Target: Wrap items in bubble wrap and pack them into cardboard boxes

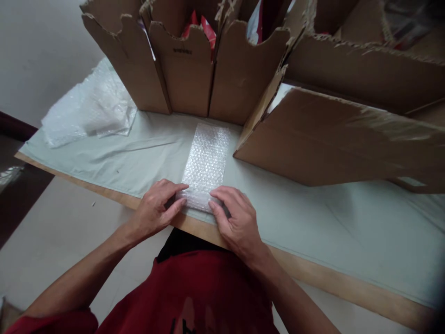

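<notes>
A strip of bubble wrap point(207, 155) lies flat on the cloth-covered table, its near end folded or rolled over close to the front edge. My left hand point(158, 206) grips the left end of that fold between thumb and fingers. At the right end, my right hand point(236, 215) pinches the fold in the same way. Whether anything is wrapped inside the fold cannot be made out.
A heap of bubble wrap sheets point(90, 106) lies at the table's left end. Several cut cardboard boxes point(184, 74) line the back, some with red packets point(207, 30) inside. A larger carton point(330, 139) stands at right. The wooden table edge point(205, 225) runs in front of me.
</notes>
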Tool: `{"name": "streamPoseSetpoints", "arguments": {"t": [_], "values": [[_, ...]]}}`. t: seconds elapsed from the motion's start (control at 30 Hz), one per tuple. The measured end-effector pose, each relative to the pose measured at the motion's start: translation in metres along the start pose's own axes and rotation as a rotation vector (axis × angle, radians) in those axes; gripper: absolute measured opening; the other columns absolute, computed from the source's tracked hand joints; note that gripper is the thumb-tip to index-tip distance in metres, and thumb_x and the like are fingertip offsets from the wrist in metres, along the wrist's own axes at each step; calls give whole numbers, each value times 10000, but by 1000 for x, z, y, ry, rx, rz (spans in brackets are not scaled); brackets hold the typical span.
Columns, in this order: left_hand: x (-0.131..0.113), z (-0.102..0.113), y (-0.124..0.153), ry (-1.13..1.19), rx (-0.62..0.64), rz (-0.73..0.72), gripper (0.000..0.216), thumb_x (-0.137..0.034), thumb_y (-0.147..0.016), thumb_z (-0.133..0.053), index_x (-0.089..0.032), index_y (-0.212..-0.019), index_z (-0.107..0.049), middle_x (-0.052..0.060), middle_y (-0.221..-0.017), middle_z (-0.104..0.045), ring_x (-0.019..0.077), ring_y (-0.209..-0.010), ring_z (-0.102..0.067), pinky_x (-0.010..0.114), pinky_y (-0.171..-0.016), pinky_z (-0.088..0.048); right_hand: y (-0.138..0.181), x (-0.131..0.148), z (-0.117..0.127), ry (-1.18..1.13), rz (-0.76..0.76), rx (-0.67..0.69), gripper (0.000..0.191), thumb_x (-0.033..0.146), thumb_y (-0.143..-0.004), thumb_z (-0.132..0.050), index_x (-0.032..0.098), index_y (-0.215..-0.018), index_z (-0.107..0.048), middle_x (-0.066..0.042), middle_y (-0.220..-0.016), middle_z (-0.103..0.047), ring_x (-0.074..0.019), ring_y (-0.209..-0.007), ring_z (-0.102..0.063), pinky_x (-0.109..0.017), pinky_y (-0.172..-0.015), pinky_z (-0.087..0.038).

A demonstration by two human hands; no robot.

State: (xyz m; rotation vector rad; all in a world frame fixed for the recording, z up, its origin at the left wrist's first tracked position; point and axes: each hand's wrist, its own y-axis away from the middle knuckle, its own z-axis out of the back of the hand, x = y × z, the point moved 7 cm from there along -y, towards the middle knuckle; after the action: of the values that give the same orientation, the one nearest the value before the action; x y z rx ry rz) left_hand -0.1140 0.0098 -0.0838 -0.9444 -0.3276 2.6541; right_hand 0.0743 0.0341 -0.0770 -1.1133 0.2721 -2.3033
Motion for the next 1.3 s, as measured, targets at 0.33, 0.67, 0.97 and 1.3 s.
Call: {"name": "streamPoseSetpoints", "arguments": {"t": [0.33, 0.67, 0.97, 1.3], "values": [[-10, 0, -1, 1, -46, -68, 274, -219, -950, -650, -168, -1219, -660, 156, -1262, -635, 266, -1148, -629, 440, -951, -547, 0, 5, -10, 159, 177, 205, 172, 186, -1008, -577, 176, -1134, -693, -74, -1085, -774, -247, -1024, -676, -402, -895, -471], [-1, -3, -9, -9, -2, -14, 206, -242, -991, -603, -174, -1164, -692, 60, -932, -720, 197, -849, -657, 362, -788, -555, -8, -3, 8, 177, 96, 108, 240, 342, -1028, -571, 175, -1162, -681, -112, -1113, -749, -251, -973, -679, -405, -830, -505], [-13, 0, -2, 24, -14, -118, 392, -269, -934, -698, -188, -1306, -605, 158, -1278, -635, 288, -1190, -618, 481, -977, -541, -3, -3, -1, 102, 151, 180, 182, 213, -991, -619, 180, -1165, -659, -59, -1013, -765, -234, -977, -670, -417, -891, -475], [3, -8, -24, -1, -58, -84, 232, -281, -982, -638, -189, -1193, -665, 82, -1021, -748, 236, -961, -678, 420, -864, -558, 2, -1, 4, 299, 181, 147, 319, 312, -978, -638, 177, -1267, -621, -157, -1285, -678, -298, -1126, -615, -454, -936, -463]]}}
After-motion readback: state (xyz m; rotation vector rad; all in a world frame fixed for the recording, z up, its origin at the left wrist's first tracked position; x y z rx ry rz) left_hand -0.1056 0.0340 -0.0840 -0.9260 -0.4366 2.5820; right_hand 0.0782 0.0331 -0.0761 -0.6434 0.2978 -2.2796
